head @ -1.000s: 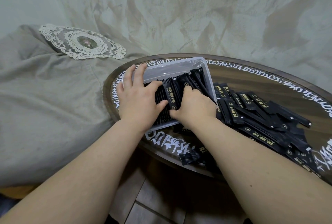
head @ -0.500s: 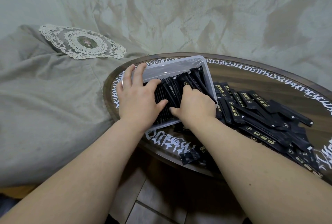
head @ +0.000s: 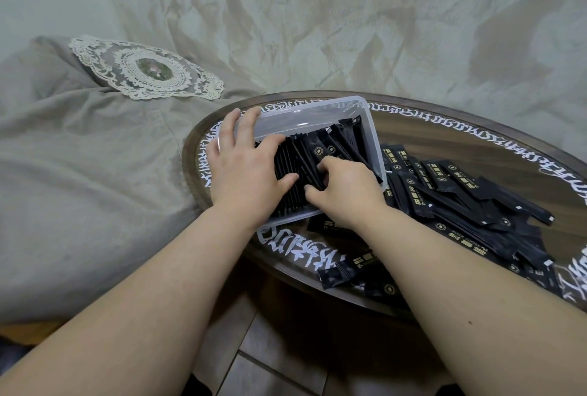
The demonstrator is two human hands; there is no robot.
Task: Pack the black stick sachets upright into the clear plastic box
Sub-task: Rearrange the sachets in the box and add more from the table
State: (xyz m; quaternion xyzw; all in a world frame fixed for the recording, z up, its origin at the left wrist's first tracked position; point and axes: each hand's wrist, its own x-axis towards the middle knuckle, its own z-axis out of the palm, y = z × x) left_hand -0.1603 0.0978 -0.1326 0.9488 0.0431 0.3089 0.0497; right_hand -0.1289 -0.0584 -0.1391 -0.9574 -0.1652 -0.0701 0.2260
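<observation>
A clear plastic box (head: 286, 122) stands on the left part of a round glass table (head: 476, 128). Several black stick sachets (head: 333, 147) stand packed in it, leaning to the left. My left hand (head: 244, 173) lies over the box's left wall, fingers stretched out, with forefinger and thumb pressing against the row of sachets. My right hand (head: 346, 186) is inside the near right part of the box, its fingers curled down among the sachets and holding a bunch of them. A loose pile of sachets (head: 460, 195) lies flat on the table to the right of the box.
One sachet (head: 336, 273) lies at the table's near edge, below my right forearm. Left of the table is a grey fabric-covered seat (head: 79, 173) with a lace doily (head: 146, 68). Draped cloth fills the background. Tiled floor (head: 254, 364) shows below the table.
My right hand has pushed a sachet with a gold label down into the row and shifted slightly left. My left hand keeps its place on the box.
</observation>
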